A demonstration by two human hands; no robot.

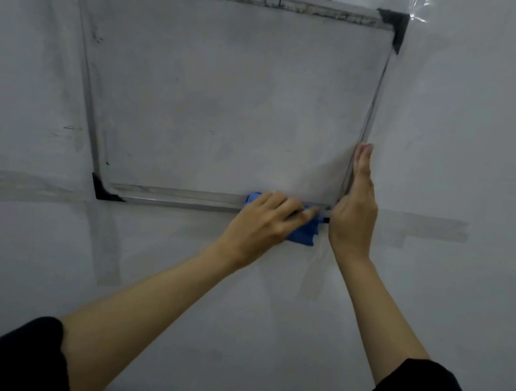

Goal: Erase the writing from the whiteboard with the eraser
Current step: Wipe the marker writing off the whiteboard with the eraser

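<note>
Whiteboard [229,95] fills the upper middle of the frame, a metal-edged panel with black corner caps, taped flat onto a pale plastic-covered surface [479,156]. Its field looks almost wiped: only faint grey haze and a few small dark flecks near the left edge, while a ragged line of dark marker residue runs along the top rail. Blue eraser [305,233], soft and cloth-like, sits at the lower right corner of the board, across the bottom rail. Left hand [266,222] lies over it, fingers curled on top in a loose grip, pressing it down; how firmly it is pinched cannot be told. Right hand [357,203] stands on edge just beside it, fingers straight and together, flat against the right rail, holding nothing and apparently bracing the frame. Doing this step well likely means keeping that brace firm, working the eraser into the corner where rail meets panel, then carrying long overlapping strokes up to the top rail. Clear tape strips [26,188] run out from the board at lower left.
</note>
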